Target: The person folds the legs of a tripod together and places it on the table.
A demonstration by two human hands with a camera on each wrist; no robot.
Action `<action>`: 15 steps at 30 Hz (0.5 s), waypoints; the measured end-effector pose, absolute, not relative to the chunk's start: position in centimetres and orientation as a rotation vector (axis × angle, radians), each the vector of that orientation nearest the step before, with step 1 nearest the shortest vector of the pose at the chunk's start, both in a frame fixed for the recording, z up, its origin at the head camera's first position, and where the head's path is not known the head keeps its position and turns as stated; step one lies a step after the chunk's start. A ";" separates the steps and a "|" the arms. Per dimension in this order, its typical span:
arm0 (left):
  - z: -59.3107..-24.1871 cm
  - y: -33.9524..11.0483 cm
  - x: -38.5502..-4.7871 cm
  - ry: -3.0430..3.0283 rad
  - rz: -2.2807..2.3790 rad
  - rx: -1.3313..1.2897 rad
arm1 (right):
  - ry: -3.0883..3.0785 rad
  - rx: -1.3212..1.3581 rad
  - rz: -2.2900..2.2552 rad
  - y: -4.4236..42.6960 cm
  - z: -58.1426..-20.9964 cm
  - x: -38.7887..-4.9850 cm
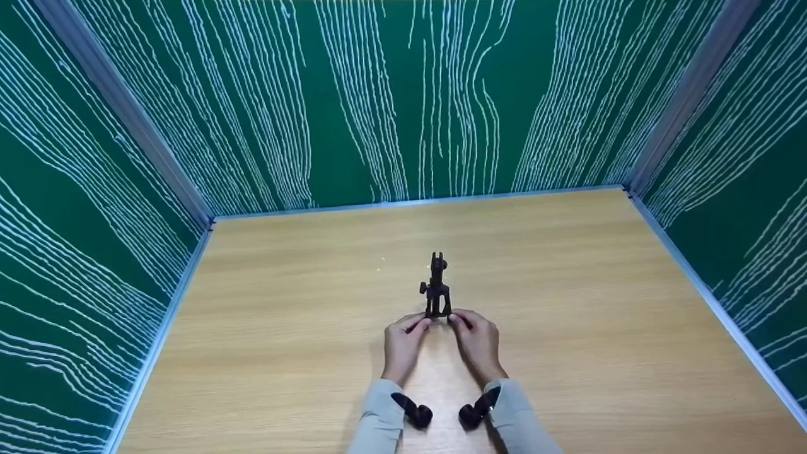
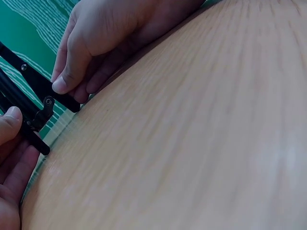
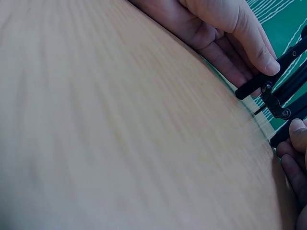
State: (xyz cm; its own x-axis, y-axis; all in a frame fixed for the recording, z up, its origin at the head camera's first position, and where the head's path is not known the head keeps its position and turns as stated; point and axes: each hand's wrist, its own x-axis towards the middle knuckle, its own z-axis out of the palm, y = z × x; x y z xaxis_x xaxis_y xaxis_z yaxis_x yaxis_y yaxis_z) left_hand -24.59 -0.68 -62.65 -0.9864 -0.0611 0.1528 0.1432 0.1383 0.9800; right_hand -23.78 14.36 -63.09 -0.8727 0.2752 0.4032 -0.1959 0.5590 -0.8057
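A small black tripod (image 1: 436,291) stands upright on the wooden table, with a forked clamp at its top and a knob on its left side. My left hand (image 1: 404,348) pinches the foot of one leg between thumb and fingers; this hand (image 2: 10,163) shows at the left edge of the left wrist view. On the opposite side my right hand (image 1: 478,343) pinches another leg near its end. Close up, the right hand (image 2: 103,36) has its thumb flat along that leg. A hinged brace (image 3: 276,103) links the legs to the centre post.
The wooden table (image 1: 284,296) stretches around both hands. Green walls (image 1: 403,94) with white wavy lines enclose it at the back and sides, with grey corner posts (image 1: 126,113). A black wrist camera (image 1: 416,413) sits at each cuff.
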 end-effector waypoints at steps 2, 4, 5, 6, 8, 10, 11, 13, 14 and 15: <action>-62.6 -0.6 -24.5 -2.227 -1.960 -0.086 | -2.306 -0.044 1.247 14.4 -63.1 -23.8; -62.3 -0.4 -24.4 -2.211 -1.961 -0.079 | -2.310 -0.030 1.228 14.4 -63.1 -23.9; -62.3 -0.4 -24.4 -2.207 -1.966 -0.075 | -2.312 -0.026 1.223 14.5 -63.1 -23.9; -62.2 -0.3 -24.4 -2.204 -1.970 -0.061 | -2.315 -0.026 1.229 14.5 -63.1 -23.9; -61.5 -0.2 -24.1 -2.204 -1.979 -0.039 | -2.314 -0.027 1.241 14.5 -63.2 -23.9; -60.8 -0.3 -23.7 -2.204 -1.975 -0.051 | -2.309 -0.026 1.259 14.4 -63.2 -23.8; -60.3 -0.4 -23.5 -2.208 -1.974 -0.055 | -2.303 -0.021 1.263 14.4 -63.2 -23.8; -59.4 -0.5 -23.0 -2.207 -1.981 -0.070 | -2.291 -0.011 1.273 14.3 -63.1 -23.8; -59.2 -0.6 -23.0 -2.205 -1.981 -0.083 | -2.287 -0.006 1.283 14.3 -63.1 -23.8; -59.2 -0.6 -22.9 -2.203 -1.982 -0.090 | -2.282 -0.004 1.294 14.3 -63.1 -23.8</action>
State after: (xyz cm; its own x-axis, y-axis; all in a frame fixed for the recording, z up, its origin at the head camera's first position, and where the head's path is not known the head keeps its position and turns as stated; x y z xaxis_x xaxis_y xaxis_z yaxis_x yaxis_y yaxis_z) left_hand -22.94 -0.60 -59.16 -0.9826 -0.0728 0.1711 0.1625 0.1115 0.9804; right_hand -23.79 14.25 -63.09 -0.8684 0.2468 0.4300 -0.2423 0.5454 -0.8024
